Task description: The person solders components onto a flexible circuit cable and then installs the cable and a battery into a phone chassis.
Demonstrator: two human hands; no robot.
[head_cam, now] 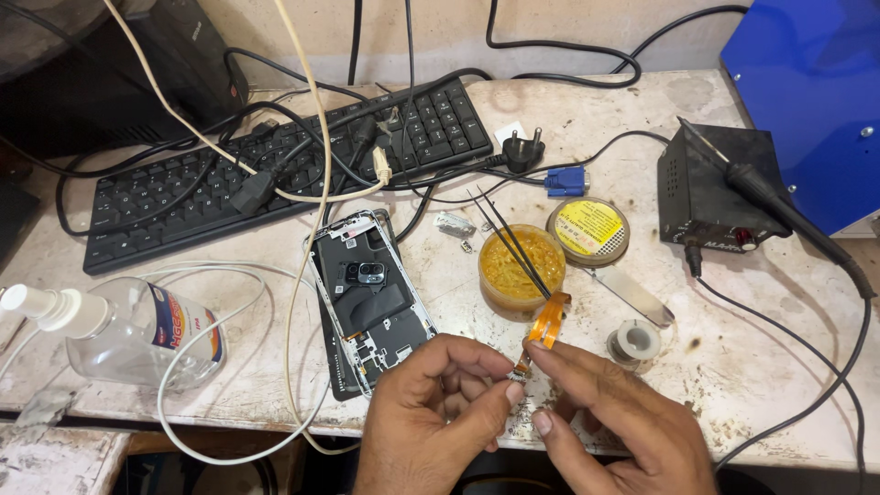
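Both my hands meet at the front edge of the table over a small orange flex ribbon (546, 324). My left hand (431, 412) pinches its lower end, where a tiny metal connector sits, between thumb and forefinger. My right hand (610, 408) grips the same ribbon just above, with its fingertips touching the left hand's. The ribbon curls upward from the fingers. Just left of my hands lies an opened phone (367, 298) with its back off, showing the camera module and boards.
Black tweezers (513, 243) rest across an open tin of yellow flux (521, 268), beside its lid (588, 229). A solder spool (633, 342), metal pry tool (632, 295), soldering station (715, 188) with iron (788, 215), keyboard (275, 170), tangled cables and a spray bottle (128, 330) surround them.
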